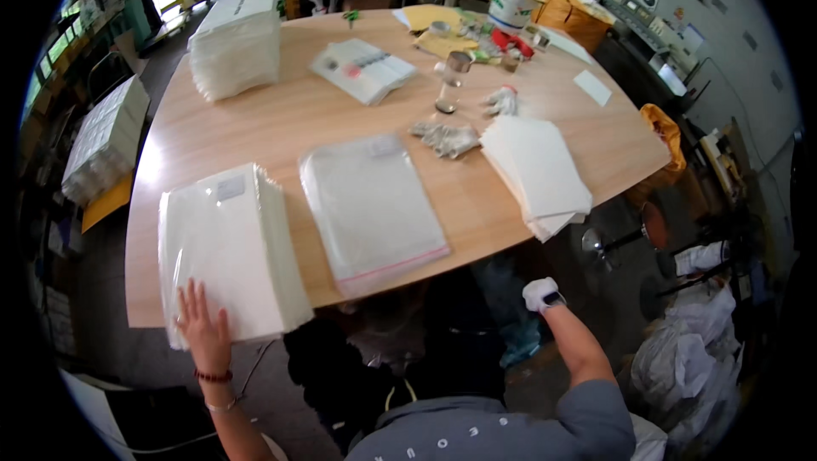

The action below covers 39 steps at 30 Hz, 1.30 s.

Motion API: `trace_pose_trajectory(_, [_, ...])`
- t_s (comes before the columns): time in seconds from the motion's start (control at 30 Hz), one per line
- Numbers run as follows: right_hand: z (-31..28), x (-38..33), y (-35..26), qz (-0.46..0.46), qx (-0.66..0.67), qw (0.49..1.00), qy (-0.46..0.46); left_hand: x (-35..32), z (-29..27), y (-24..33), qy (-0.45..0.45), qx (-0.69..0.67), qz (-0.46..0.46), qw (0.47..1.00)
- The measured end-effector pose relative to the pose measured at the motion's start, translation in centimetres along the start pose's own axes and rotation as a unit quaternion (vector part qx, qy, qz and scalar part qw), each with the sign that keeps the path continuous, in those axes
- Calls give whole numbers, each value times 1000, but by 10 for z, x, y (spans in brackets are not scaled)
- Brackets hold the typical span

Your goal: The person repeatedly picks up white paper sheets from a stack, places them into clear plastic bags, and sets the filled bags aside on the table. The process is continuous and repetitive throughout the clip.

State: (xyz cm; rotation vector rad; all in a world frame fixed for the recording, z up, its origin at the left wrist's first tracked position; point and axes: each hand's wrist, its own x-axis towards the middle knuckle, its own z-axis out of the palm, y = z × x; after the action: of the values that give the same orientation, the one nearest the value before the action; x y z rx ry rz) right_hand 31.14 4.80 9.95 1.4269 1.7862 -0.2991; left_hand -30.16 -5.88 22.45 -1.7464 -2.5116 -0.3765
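My left hand (201, 318) is bare, its fingers spread flat on the near end of a tall stack of white sheets in clear plastic sleeves (223, 244). A small label sits near the stack's far end. My right hand (542, 293), in a white glove, hangs off the table's front edge with its fingers curled in and nothing visible in them. Between the hands lies a pile of clear plastic bags (370, 210) with a pink strip along the near edge. To its right, a fanned stack of white paper sheets (536, 172) reaches the table edge.
Work gloves (447, 139) and a glass jar (452, 82) stand mid-table. Farther back are printed bags (364, 70), a tall wrapped stack (236, 44), and a white bucket (513, 7). A stool (654, 224) and plastic bags (685, 359) are on the right floor.
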Motion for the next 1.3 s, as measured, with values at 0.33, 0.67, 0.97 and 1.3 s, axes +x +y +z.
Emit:
trace_pose_trajectory(0.33, [-118, -8, 36, 45, 200, 775, 597, -17, -6, 145, 92, -393, 295, 866])
trace_pose_trajectory(0.67, [-93, 21, 62, 96, 739, 505, 435, 19, 101, 214, -89, -310, 267, 908])
trace_pose_trajectory(0.97, [-107, 5, 123, 84, 898, 252, 352, 62, 160, 219, -13, -8, 302, 953])
trace_pose_trajectory(1.3, [-57, -112, -32, -103, 852, 435, 274, 81, 176, 203, 1, -121, 214, 969])
